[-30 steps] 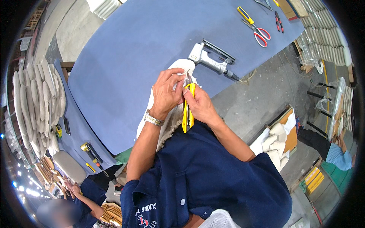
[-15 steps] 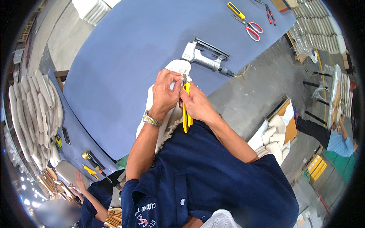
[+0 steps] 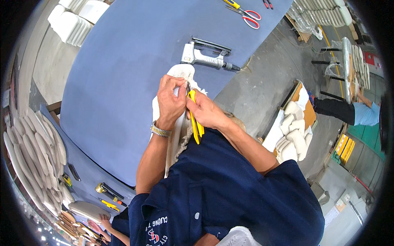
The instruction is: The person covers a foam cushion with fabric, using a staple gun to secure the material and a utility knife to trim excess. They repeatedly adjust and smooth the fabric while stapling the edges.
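Observation:
A long, white, fabric-covered padded piece [image 3: 181,71] lies over the table edge against my body, its far end on the blue tabletop. My left hand [image 3: 171,96], with a watch at the wrist, pinches the white fabric near that end. Closed in my right hand [image 3: 208,110] is a pair of yellow-handled pliers [image 3: 197,128]. The metal tip of the pliers points away from me and meets the fabric beside my left fingertips; its jaws are mostly hidden. Frayed fabric hangs along the piece's right edge.
Just beyond the piece lies a silver staple gun [image 3: 205,56] with a hose. Red-handled scissors [image 3: 250,18] and a yellow-handled tool [image 3: 232,4] rest farther off on the blue table [image 3: 111,94]. Stacked pads [image 3: 35,156] stand left, near a co-worker's hands [image 3: 106,221]. White pads [image 3: 296,131] fill a box at right.
The view has shifted, so the table and its tools sit farther left and higher. Both hands keep their hold at nearly the same spot on the padded piece.

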Demonstrator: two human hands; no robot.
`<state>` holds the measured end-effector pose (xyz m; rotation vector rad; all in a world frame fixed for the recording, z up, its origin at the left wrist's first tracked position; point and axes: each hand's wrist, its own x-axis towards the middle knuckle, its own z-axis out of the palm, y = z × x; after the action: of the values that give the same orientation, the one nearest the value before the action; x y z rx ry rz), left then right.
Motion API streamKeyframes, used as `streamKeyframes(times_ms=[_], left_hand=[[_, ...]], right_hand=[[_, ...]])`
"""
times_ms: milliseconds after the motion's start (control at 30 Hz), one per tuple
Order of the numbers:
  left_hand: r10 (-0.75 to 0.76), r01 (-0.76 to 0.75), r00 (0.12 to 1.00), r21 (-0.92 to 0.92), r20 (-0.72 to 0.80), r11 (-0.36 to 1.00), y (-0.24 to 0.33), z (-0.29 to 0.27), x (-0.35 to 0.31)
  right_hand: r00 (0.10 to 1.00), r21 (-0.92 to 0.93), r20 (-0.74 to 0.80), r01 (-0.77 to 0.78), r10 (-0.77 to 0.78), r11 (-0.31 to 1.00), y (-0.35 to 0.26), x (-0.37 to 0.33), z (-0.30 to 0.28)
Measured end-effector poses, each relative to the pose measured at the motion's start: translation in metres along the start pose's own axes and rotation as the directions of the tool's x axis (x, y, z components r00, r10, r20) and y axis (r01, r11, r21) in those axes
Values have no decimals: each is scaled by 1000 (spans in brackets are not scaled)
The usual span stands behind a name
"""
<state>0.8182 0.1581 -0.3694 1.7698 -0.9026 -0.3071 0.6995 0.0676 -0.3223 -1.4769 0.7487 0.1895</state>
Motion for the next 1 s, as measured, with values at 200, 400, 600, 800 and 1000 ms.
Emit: streamKeyframes(times_ms=[200,400,600,800,1000], left_hand=[[-14,12,999,-49,-43,999,7,-9,2],[58,-59,998,-37,-32,998,14,-22,2],[-22,23,1000,-56,20,998,19,-21,-1],[-5,-6,999,200,54,980,38,-24,-13],[47,-49,999,77,26,996,24,-26,-19]], right_hand=[[1000,60,-1,11,-11,998,6,-3,12],[996,197,88,-13,-5,980,5,-11,12],[997,329,11,64,-72,942,12,-15,6],[997,334,41,52,-69,941,18,-11,3],[992,276,110,35,-68,960,24,-15,4]])
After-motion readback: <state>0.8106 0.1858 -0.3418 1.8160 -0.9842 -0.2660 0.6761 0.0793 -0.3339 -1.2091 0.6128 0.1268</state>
